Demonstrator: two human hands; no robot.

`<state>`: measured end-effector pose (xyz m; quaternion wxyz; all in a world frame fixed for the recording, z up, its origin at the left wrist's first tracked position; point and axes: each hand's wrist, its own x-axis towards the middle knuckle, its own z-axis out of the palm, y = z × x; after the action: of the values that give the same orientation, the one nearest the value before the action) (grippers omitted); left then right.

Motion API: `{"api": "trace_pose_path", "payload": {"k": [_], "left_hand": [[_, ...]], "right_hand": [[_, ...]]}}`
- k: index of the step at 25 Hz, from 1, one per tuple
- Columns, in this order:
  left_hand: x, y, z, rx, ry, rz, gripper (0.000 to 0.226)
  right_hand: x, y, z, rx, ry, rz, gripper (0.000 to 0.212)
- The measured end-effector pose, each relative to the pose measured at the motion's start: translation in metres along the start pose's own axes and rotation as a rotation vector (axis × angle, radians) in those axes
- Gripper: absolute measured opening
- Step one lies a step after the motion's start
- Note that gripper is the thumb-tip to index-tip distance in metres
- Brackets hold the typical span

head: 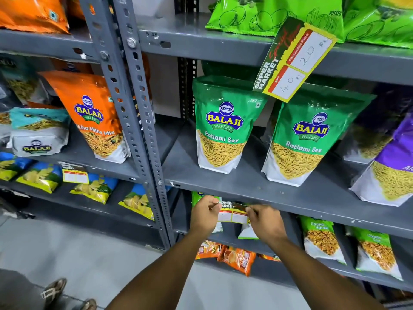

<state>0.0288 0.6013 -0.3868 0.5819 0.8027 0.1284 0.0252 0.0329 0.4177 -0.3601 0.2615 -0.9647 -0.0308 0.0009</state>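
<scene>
A small supermarket price tag (232,213), dark on top with white blank fields below, hangs at the front edge of the grey metal shelf (257,193). My left hand (204,214) pinches the tag's left end. Its right end is pinched by my right hand (264,222). Both hands sit just under the shelf edge, in front of green snack packets that they partly hide.
Two green Ratlami Sev pouches (221,128) (306,139) stand on the shelf above my hands. A filled-in price tag (292,61) hangs from the upper shelf. An orange pouch (93,117) stands left of the slotted upright (143,121). Snack packets (321,238) fill the lower shelves. A sandalled foot (53,291) is on the floor.
</scene>
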Motion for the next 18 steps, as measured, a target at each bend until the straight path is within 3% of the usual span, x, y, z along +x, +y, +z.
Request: {"api": "trace_pose_path", "payload": {"k": [5, 11, 18], "left_hand": [[0.01, 0.007, 0.005, 0.106, 0.036, -0.021, 0.011], [0.01, 0.006, 0.001, 0.169, 0.042, 0.01, 0.008], [0.013, 0.02, -0.005, 0.309, 0.086, 0.173, 0.009]], "right_hand": [[0.007, -0.007, -0.001, 0.031, -0.019, 0.164, 0.031], [0.005, -0.003, 0.002, 0.032, 0.028, 0.131, 0.025], [0.011, 0.0, -0.005, 0.155, 0.144, 0.146, 0.014]]}}
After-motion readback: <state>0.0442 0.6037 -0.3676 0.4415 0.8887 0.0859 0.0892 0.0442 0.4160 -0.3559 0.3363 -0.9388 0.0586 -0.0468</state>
